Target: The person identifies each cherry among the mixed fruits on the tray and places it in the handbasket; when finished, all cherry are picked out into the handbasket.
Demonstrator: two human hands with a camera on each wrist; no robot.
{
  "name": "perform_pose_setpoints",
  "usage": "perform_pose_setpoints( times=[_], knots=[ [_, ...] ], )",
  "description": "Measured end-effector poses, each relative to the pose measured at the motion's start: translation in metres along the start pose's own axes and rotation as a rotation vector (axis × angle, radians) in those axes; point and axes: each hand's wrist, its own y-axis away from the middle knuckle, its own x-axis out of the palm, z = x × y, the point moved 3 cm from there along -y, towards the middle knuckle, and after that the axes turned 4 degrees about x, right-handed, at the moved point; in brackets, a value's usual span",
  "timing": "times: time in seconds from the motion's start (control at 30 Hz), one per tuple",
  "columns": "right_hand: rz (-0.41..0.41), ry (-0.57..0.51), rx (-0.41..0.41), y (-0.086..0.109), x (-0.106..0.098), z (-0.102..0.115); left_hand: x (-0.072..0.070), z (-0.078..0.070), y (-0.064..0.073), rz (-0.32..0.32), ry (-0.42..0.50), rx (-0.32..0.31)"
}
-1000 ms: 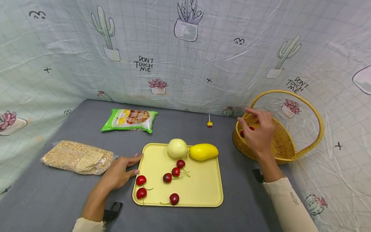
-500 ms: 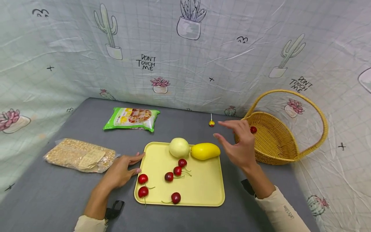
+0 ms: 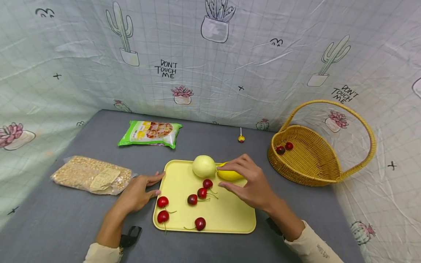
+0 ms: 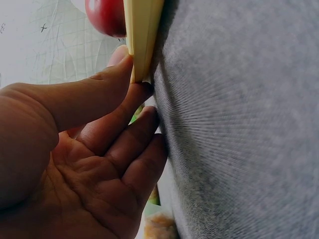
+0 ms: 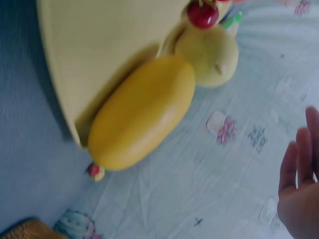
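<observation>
A yellow tray (image 3: 227, 219) holds several red cherries (image 3: 200, 223), a pale round fruit (image 3: 204, 166) and a yellow mango-like fruit (image 5: 144, 112) along its far edge. My left hand (image 3: 139, 193) touches the tray's left rim with thumb and index finger; in the left wrist view the thumb lies against the tray wall (image 4: 142, 35). My right hand (image 3: 251, 182) hovers over the tray, thumb and fingers apart with nothing between them. It partly hides the yellow fruit in the head view and is nearest to the cherry (image 3: 207, 183) by the round fruit.
A wicker basket (image 3: 306, 175) with a tall handle stands at the right, two cherries (image 3: 280, 150) inside. A lollipop (image 3: 241, 138) lies at the back. On the left are a green-and-white packet (image 3: 149, 133) and a clear bag of kernels (image 3: 92, 174). Patterned cloth hangs behind.
My right hand has moved from inside the basket, leftwards and nearer, to above the tray. Both cherries in the basket now show. The left hand stays at the tray rim.
</observation>
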Motion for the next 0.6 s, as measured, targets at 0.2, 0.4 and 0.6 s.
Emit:
perform_pose_setpoints(
  times=[0.2, 0.4, 0.6],
  knots=[
    [0.163, -0.011, -0.053, 0.008, 0.018, 0.013, 0.0, -0.001, 0.0, 0.006, 0.001, -0.01],
    [0.326, 0.008, -0.078, 0.017, 0.034, 0.021, 0.0, 0.0, 0.0, 0.003, 0.003, -0.005],
    [0.505, 0.062, -0.07, 0.027, 0.056, 0.026, 0.001, 0.0, 0.0, 0.004, -0.002, -0.009]
  ],
)
